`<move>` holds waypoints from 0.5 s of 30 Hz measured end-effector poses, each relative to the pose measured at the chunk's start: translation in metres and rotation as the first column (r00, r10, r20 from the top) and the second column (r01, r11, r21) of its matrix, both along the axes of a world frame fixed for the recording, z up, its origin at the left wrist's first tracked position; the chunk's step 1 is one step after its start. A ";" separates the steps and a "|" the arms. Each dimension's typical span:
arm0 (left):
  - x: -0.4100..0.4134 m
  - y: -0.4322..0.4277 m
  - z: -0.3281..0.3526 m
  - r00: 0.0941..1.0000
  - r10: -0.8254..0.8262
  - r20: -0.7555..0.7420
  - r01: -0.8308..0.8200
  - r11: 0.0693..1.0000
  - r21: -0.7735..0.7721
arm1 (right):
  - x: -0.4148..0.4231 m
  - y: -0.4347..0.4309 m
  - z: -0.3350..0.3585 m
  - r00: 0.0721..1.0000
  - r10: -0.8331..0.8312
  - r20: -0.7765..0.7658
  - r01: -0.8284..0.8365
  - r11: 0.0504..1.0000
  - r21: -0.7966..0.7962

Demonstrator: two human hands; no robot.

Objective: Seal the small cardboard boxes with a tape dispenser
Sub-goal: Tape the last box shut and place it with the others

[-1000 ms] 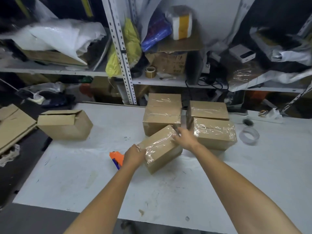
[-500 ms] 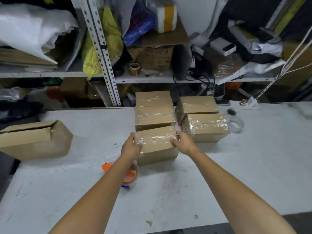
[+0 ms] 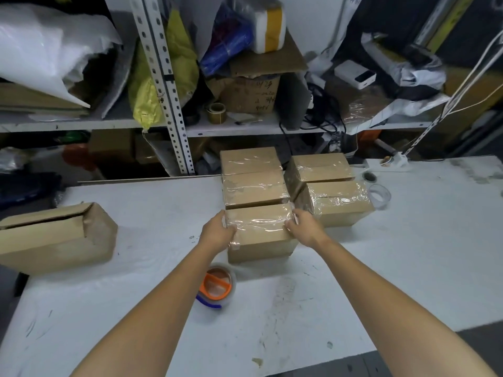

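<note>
White worktable [image 3: 394,268] under cluttered shelving, head view: left hand [image 3: 217,232] and right hand [image 3: 304,229] clasp the ends of a taped small box [image 3: 258,227], fingers curled over its edges. It likely wants pushing square against the sealed row [image 3: 254,190]. The tape dispenser [image 3: 216,285] lies near; an untaped box [image 3: 54,235] waits left.

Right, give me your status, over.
Left hand and right hand grip the taped box by its ends. Tape dispenser untouched on the table. Open box at left not yet sealed. Nothing blocking.
</note>
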State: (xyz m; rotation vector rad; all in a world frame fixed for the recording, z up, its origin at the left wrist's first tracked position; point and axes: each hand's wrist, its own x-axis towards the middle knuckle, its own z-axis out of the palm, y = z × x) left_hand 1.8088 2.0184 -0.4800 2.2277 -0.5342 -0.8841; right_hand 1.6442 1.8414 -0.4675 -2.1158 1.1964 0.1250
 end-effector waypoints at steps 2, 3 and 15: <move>0.002 0.005 0.009 1.000 0.001 0.018 -0.001 1.000 0.005 | 0.000 0.001 0.010 0.999 0.015 0.040 -0.014 1.000 -0.018; 0.002 0.010 0.014 1.000 -0.007 0.029 0.006 1.000 0.003 | -0.001 0.001 0.015 0.998 0.033 0.056 -0.032 0.999 -0.020; 0.027 0.172 0.074 0.959 0.169 0.226 -0.204 0.969 0.137 | 0.093 0.088 0.061 0.864 0.501 0.051 -0.500 0.865 -0.032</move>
